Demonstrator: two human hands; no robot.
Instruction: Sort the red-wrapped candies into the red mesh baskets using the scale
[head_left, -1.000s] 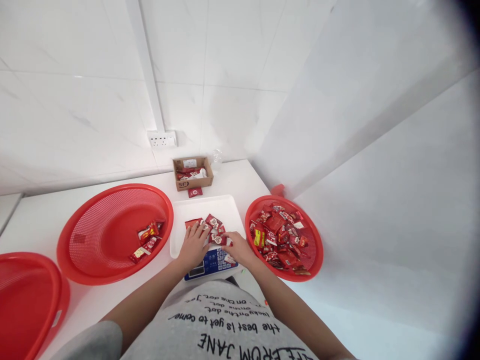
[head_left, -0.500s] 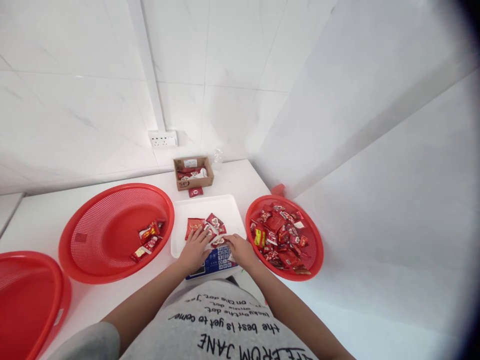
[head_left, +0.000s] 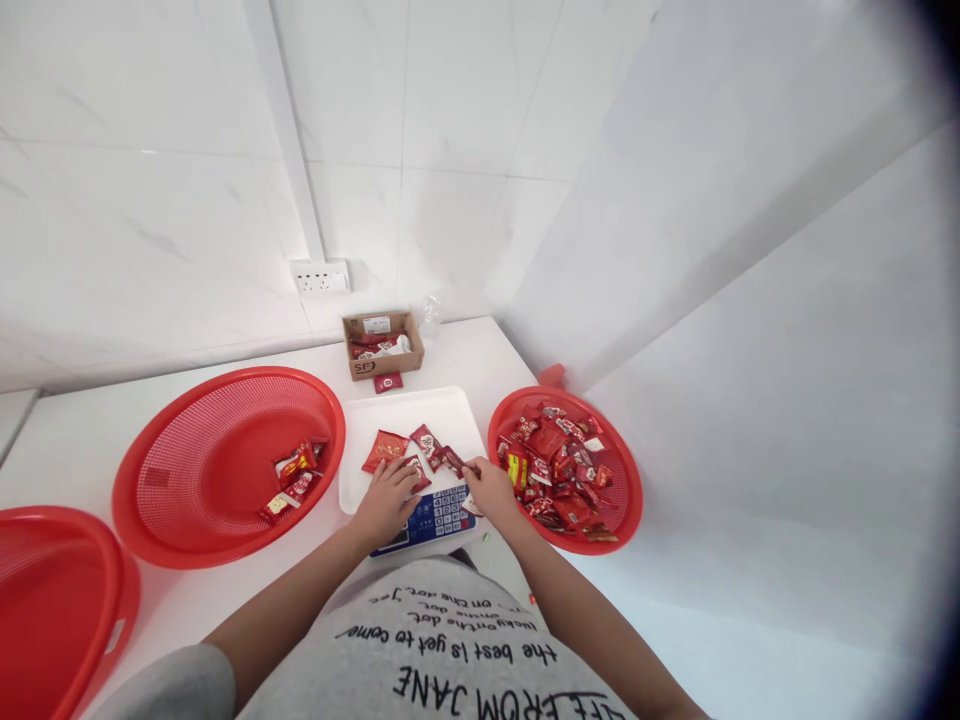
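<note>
A white weighing tray (head_left: 442, 405) sits on a scale with a blue keypad (head_left: 448, 515). Several red packets lie on it, among them a flat red packet (head_left: 386, 449) at the left and a dark red packet (head_left: 425, 442) near the middle. My left hand (head_left: 388, 500) rests at the tray's near edge, fingers spread over a red packet (head_left: 417, 474). With thumb and fingers together, my right hand (head_left: 489, 490) pinches the end of a small dark red packet (head_left: 452, 461) at the tray's right side.
A red basket full of packets (head_left: 634, 490) stands at the right. Two more red baskets are at the left, one holding a few packets (head_left: 127, 500), the other (head_left: 112, 560) partly cut off. Behind the scale is a cardboard box (head_left: 386, 366) with a red packet (head_left: 388, 382) before it.
The packet at my right hand has moved up and right, away from my left hand. The flat red packet has turned and shifted slightly. My left hand has barely moved.
</note>
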